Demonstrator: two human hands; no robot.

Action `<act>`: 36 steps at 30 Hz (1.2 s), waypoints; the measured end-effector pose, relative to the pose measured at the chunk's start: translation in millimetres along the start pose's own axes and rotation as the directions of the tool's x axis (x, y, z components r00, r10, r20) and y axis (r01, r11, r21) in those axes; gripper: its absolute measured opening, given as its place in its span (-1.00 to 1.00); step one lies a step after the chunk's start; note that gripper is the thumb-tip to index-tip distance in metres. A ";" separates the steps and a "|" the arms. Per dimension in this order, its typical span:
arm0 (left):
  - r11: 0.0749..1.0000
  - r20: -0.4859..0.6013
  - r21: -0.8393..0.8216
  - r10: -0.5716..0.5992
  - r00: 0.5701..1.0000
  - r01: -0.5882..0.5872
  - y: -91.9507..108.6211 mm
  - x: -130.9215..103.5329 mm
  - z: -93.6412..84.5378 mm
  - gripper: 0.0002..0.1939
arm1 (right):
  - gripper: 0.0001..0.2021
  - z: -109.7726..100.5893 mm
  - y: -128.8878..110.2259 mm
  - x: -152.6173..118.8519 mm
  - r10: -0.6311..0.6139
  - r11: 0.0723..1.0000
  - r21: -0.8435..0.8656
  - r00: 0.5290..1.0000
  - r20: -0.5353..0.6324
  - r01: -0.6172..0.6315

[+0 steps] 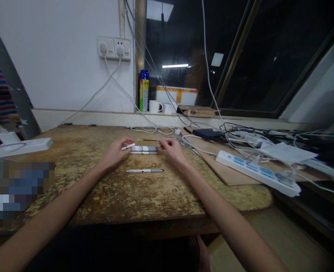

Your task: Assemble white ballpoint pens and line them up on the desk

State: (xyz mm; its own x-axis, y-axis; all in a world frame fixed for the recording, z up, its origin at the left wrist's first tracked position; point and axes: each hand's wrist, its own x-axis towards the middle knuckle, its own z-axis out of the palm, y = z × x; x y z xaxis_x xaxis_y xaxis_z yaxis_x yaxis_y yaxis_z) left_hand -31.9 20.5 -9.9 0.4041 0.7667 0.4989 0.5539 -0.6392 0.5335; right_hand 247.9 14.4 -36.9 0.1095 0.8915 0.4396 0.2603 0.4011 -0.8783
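Left hand (116, 150) pinching one white pen (128, 146) at the left end of a small row of pens (144, 150), far on the worn desk (104, 189); right hand (173, 148) with fingers closed on the row's right end. Nearer, apart: a lone grey pen (145, 170). Far right, a white power strip (257, 173) amid tangled cables (240, 134).

A makeshift home workspace at night: a worn, stained wooden desk (99, 189) against a white wall with a wall socket (114, 48), power strips (257, 172), tangled cables (268, 136), and a mug (155, 106) and spray can (144, 90) on the sill of a dark window (240, 49).
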 end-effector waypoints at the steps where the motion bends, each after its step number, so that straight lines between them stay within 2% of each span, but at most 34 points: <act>1: 1.000 -0.002 -0.007 0.005 1.000 -0.005 -0.5 0.4 0.2 -0.62 | -0.63 0.0 0.3 0.1 0.017 1.000 0.014 1.000 0.006 -0.017; 7: 0.998 0.009 -0.053 0.035 0.999 -0.035 5.4 -0.9 -1.9 -0.62 | -0.60 -0.6 -4.1 -2.6 0.096 0.987 0.121 0.993 0.071 -0.104; 16: 0.996 0.012 -0.085 -0.006 1.000 0.007 8.4 -1.7 -2.9 -0.56 | -0.55 -1.1 -9.1 -4.7 0.099 0.981 0.162 0.993 0.057 -0.108; 22: 0.993 -0.014 -0.113 -0.018 1.000 0.016 13.0 1.0 -5.0 -0.54 | -0.59 -2.2 -10.9 -4.7 0.097 0.982 0.155 0.992 0.076 -0.108; 29: 0.983 -0.073 -0.185 -0.025 0.997 0.011 6.0 5.0 -3.3 -0.56 | -0.59 -0.8 -10.2 -4.7 0.105 0.984 0.135 0.992 0.075 -0.115; 36: 0.975 -0.063 -0.223 -0.029 0.998 0.015 3.9 6.4 -3.2 -0.56 | -0.57 0.2 -8.5 -6.2 0.082 0.992 0.091 0.991 0.106 -0.092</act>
State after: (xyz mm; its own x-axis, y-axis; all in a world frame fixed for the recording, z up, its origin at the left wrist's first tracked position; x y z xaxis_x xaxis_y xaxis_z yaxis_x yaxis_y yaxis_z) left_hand -29.6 22.7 -2.5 0.3408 0.7798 0.5252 0.3833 -0.6253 0.6797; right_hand 244.8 5.5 -32.2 0.0278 0.9387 0.3437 0.1608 0.3351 -0.9283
